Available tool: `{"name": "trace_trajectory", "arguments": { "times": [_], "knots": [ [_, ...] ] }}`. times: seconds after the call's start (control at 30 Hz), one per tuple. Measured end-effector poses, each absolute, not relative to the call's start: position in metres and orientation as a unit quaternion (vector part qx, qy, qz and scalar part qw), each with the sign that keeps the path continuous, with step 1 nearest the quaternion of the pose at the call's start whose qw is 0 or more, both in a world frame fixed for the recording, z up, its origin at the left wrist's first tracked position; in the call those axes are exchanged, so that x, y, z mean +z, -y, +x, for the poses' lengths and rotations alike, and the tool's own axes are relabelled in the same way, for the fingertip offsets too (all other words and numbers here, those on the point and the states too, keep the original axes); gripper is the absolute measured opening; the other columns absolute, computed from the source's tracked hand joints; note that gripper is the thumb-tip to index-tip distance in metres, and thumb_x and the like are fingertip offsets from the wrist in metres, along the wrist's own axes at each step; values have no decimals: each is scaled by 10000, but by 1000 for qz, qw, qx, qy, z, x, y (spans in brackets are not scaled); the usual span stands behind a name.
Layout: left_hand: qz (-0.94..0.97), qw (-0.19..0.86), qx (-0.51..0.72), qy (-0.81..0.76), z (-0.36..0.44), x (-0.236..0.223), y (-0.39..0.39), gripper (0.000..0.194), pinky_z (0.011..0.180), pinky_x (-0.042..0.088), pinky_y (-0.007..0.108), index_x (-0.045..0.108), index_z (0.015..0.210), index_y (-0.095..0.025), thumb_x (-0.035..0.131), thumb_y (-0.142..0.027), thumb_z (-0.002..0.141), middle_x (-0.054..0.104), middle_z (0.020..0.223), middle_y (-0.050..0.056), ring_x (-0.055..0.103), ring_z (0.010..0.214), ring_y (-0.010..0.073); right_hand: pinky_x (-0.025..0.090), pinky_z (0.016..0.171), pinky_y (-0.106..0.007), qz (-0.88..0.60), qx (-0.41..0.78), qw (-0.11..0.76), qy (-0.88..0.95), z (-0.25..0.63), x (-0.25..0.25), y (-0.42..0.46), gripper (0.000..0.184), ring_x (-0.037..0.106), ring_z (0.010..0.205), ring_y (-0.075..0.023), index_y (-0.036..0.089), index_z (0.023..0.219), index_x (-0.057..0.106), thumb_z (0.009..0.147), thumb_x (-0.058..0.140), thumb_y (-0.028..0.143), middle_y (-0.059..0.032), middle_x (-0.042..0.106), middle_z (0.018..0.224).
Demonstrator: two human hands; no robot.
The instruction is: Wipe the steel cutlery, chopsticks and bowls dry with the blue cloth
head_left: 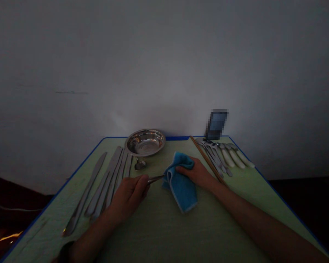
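Note:
My left hand (133, 193) is closed around one end of a thin metal utensil (155, 178). The utensil's other end goes into a folded blue cloth (184, 188), which hides what kind it is. My right hand (199, 171) grips that cloth, thumb on top, with a loose corner hanging toward me. Left of my left hand lie several table knives (109, 179), partly covered by my forearm. Beyond my hands, a small metal piece (139, 165) rests in front of a shiny steel bowl (145, 143).
Wooden chopsticks (208, 160) lie right of the cloth, beside several metal spoons (218, 157) and several pale-handled pieces of cutlery (237, 157). A blurred-out phone-like device (217, 124) leans against the wall (164, 65) at the back. The pale green table (153, 233) has a blue edge.

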State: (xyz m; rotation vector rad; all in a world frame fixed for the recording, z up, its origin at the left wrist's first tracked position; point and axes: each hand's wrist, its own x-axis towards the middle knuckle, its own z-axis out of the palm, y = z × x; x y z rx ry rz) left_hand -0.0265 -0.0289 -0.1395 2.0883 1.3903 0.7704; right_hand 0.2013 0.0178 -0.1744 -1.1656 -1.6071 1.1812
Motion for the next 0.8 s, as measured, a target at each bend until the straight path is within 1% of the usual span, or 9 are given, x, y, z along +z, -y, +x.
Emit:
{"name": "trace_trajectory", "arguments": {
  "times": [0.2, 0.3, 0.37, 0.43, 0.53, 0.63, 0.73, 0.8],
  "knots": [
    [761, 314, 261, -504, -27, -138, 29, 477, 434, 312, 234, 411, 501, -215, 234, -422, 892, 414, 422, -49, 406, 385, 104, 409, 563, -229, -456, 473, 366, 659, 202, -171, -15, 303, 507, 592, -109, 178, 683, 558, 624, 720, 428, 30, 582, 641],
    [758, 342, 252, -495, -27, -138, 29, 475, 438, 310, 239, 405, 511, -217, 235, -444, 892, 408, 432, -51, 392, 391, 106, 386, 526, -211, -440, 479, 324, 687, 202, -167, -12, 319, 471, 562, -93, 175, 661, 559, 598, 738, 430, 39, 551, 613],
    [751, 359, 249, -496, -27, -139, 28, 470, 434, 301, 240, 401, 524, -218, 236, -458, 893, 404, 443, -53, 382, 398, 107, 343, 470, -194, -422, 484, 275, 716, 203, -164, -9, 331, 428, 517, -78, 175, 619, 542, 612, 720, 453, 52, 496, 562],
    [743, 375, 242, -498, -27, -141, 27, 463, 437, 304, 240, 398, 539, -219, 237, -466, 896, 402, 455, -54, 386, 411, 111, 296, 430, -185, -397, 495, 219, 741, 204, -161, -7, 356, 379, 477, -64, 177, 577, 506, 661, 669, 482, 64, 426, 517],
    [744, 367, 239, -505, -25, -144, 26, 406, 475, 334, 247, 429, 603, -214, 284, -452, 898, 437, 506, -51, 427, 461, 124, 300, 435, -184, -349, 525, 152, 761, 205, -156, -5, 364, 365, 470, -58, 183, 576, 483, 715, 613, 493, 67, 401, 517],
    [719, 350, 282, -530, -26, -147, 24, 331, 500, 350, 250, 446, 689, -213, 328, -438, 900, 444, 554, -55, 448, 506, 132, 308, 439, -185, -352, 529, 143, 759, 205, -154, -6, 366, 377, 476, -60, 188, 592, 476, 729, 592, 507, 63, 418, 533],
    [697, 365, 323, -527, -30, -150, 21, 319, 474, 324, 240, 411, 693, -219, 314, -431, 911, 393, 552, -67, 398, 491, 121, 293, 426, -186, -382, 524, 157, 745, 204, -154, -6, 367, 370, 466, -60, 192, 591, 456, 733, 588, 504, 63, 409, 529],
    [714, 360, 315, -511, -33, -150, 19, 312, 479, 319, 239, 398, 695, -220, 300, -414, 919, 389, 563, -66, 384, 494, 117, 288, 423, -188, -385, 531, 154, 739, 203, -154, -5, 368, 360, 462, -58, 193, 587, 447, 733, 592, 498, 64, 402, 529]
  ]
}}
